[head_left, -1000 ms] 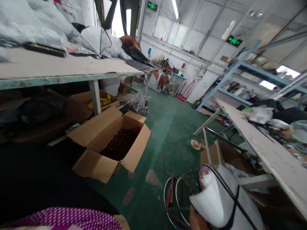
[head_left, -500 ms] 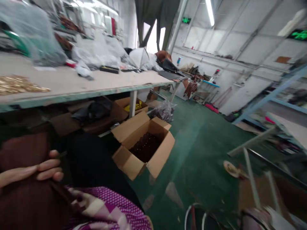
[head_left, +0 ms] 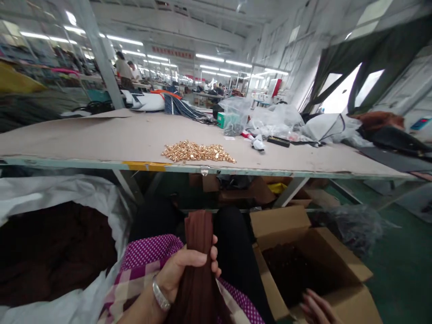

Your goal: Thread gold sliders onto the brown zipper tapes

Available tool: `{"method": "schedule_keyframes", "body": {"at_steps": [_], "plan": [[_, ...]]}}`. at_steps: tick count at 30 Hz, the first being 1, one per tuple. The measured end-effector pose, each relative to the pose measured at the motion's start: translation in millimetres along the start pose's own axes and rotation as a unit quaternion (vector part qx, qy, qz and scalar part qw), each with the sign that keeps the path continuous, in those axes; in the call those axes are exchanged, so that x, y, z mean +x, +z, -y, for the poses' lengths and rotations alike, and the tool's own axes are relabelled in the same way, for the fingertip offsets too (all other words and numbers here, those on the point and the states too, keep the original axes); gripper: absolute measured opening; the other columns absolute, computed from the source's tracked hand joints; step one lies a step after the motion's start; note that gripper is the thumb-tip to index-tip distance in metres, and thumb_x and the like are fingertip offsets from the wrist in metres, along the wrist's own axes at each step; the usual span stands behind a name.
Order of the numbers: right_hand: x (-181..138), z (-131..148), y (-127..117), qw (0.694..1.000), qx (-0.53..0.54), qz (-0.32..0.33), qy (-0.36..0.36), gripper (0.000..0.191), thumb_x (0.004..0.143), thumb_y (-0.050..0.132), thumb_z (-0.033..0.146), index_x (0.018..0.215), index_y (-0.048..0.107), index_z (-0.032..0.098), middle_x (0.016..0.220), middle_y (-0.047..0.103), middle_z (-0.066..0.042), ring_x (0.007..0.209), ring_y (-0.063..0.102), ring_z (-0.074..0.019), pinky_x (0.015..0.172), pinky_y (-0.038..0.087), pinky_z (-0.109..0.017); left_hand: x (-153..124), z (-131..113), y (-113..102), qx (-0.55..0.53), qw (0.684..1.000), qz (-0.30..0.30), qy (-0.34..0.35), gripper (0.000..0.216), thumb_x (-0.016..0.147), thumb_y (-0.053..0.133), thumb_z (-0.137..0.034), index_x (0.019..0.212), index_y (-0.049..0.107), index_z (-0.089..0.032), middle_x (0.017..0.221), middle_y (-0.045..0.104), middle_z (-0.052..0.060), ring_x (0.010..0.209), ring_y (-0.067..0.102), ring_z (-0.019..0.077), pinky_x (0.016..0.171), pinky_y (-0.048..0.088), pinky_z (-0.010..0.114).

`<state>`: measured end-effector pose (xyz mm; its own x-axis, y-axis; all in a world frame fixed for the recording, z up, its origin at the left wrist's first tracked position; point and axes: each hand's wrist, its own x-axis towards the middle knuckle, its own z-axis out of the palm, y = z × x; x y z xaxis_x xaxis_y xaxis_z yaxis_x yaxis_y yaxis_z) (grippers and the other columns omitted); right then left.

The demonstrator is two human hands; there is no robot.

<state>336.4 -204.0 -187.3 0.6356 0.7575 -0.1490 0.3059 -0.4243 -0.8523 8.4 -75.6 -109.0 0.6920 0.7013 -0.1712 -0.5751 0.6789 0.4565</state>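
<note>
My left hand (head_left: 187,267), with a silver bracelet at its wrist, is wrapped round a bundle of dark brown fabric strips (head_left: 199,229). The bundle stands upright above my lap, its lower part running out of view. At the lower right, my right hand (head_left: 317,308) is blurred, its fingers stretched out and nothing seen in them. It is over the near side of an open cardboard box (head_left: 280,220), which has dark brown material (head_left: 293,265) inside with small shiny dots. In front of me, a pile of small gold metal pieces (head_left: 199,152) lies near the table edge.
The long table (head_left: 111,139) crosses in front, with clear plastic bags (head_left: 276,119) and a black case (head_left: 278,141) on its right half. A white sack (head_left: 111,193) of dark brown material stands at my left. More boxes lie under the table. People work far back.
My view has swung left, bringing the gold pile and white sack into sight. The left hand still grips the brown strips. My right hand has come into view by the box.
</note>
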Motion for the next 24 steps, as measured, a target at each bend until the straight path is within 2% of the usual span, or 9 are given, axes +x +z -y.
{"method": "schedule_keyframes", "body": {"at_steps": [3, 6, 9, 12, 16, 20, 22, 24], "plan": [[19.6, 82.6, 41.9, 0.980, 0.126, 0.142, -0.062, 0.053, 0.078, 0.059, 0.059, 0.109, 0.064, 0.017, 0.111, 0.067, -0.013, 0.098, 0.066, -0.0299, 0.084, 0.055, -0.039, -0.4, -5.0, -10.3, -0.023, 1.000, 0.021, 0.001, 0.038, 0.063, 0.065, -0.005, 0.100, 0.069, -0.013, 0.082, 0.073, 0.004, 0.071, 0.069, 0.0192, 0.074, 0.052, 0.036], [9.1, 167.9, 91.5, 0.933, 0.140, 0.300, -0.142, 0.043, 0.082, 0.060, 0.049, 0.111, 0.062, 0.016, 0.106, 0.069, -0.013, 0.091, 0.068, -0.0265, 0.080, 0.053, -0.039, -0.9, -19.0, -19.7, -0.049, 0.998, 0.034, 0.019, 0.040, 0.065, 0.064, -0.005, 0.104, 0.069, -0.015, 0.090, 0.075, 0.006, 0.081, 0.070, 0.0221, 0.082, 0.051, 0.039], [-15.4, 216.1, 131.0, 0.886, 0.106, 0.418, -0.172, 0.031, 0.081, 0.066, 0.036, 0.106, 0.062, 0.017, 0.097, 0.070, -0.008, 0.087, 0.066, -0.0220, 0.079, 0.051, -0.035, -6.0, -35.2, -31.2, -0.074, 0.995, 0.028, 0.053, 0.043, 0.067, 0.061, -0.004, 0.108, 0.068, -0.016, 0.104, 0.074, 0.006, 0.097, 0.068, 0.0226, 0.093, 0.047, 0.038], [-31.4, 226.8, 155.8, 0.863, 0.089, 0.474, -0.153, 0.020, 0.079, 0.067, 0.025, 0.096, 0.062, 0.017, 0.092, 0.068, -0.004, 0.082, 0.062, -0.0179, 0.075, 0.048, -0.028, -12.8, -47.7, -43.3, -0.109, 0.990, 0.043, 0.077, 0.047, 0.070, 0.057, -0.004, 0.114, 0.066, -0.017, 0.115, 0.071, 0.006, 0.107, 0.064, 0.0208, 0.096, 0.046, 0.034], [-34.5, 222.9, 179.6, 0.864, 0.045, 0.482, -0.135, 0.010, 0.076, 0.067, 0.021, 0.081, 0.060, 0.017, 0.078, 0.061, 0.001, 0.072, 0.053, -0.0136, 0.065, 0.041, -0.023, -17.2, -56.8, -53.7, -0.149, 0.980, 0.068, 0.115, 0.051, 0.073, 0.054, -0.006, 0.122, 0.062, -0.017, 0.124, 0.067, 0.006, 0.119, 0.056, 0.0214, 0.103, 0.041, 0.034], [-29.5, 224.7, 198.2, 0.862, 0.030, 0.494, -0.113, 0.021, 0.078, 0.065, 0.029, 0.067, 0.054, 0.016, 0.065, 0.051, 0.003, 0.063, 0.043, -0.0111, 0.058, 0.034, -0.021, -18.2, -63.3, -59.3, -0.156, 0.975, 0.040, 0.151, 0.054, 0.072, 0.055, -0.006, 0.125, 0.060, -0.015, 0.129, 0.062, 0.010, 0.125, 0.050, 0.0234, 0.105, 0.038, 0.035], [-24.5, 224.9, 204.6, 0.855, 0.062, 0.511, -0.064, 0.026, 0.077, 0.067, 0.034, 0.066, 0.051, 0.016, 0.063, 0.047, 0.004, 0.060, 0.039, -0.0099, 0.054, 0.031, -0.020, -20.6, -66.9, -63.9, -0.167, 0.973, 0.021, 0.155, 0.056, 0.070, 0.057, -0.007, 0.125, 0.059, -0.015, 0.131, 0.061, 0.010, 0.125, 0.050, 0.0245, 0.106, 0.037, 0.039], [-18.5, 222.3, 208.9, 0.844, 0.115, 0.524, -0.001, 0.033, 0.074, 0.070, 0.041, 0.066, 0.049, 0.017, 0.060, 0.043, 0.005, 0.055, 0.033, -0.0082, 0.050, 0.026, -0.019, -25.3, -69.8, -70.7, -0.182, 0.975, -0.016, 0.125, 0.057, 0.067, 0.060, -0.009, 0.123, 0.061, -0.017, 0.129, 0.062, 0.010, 0.122, 0.053, 0.0267, 0.103, 0.040, 0.044]]}}
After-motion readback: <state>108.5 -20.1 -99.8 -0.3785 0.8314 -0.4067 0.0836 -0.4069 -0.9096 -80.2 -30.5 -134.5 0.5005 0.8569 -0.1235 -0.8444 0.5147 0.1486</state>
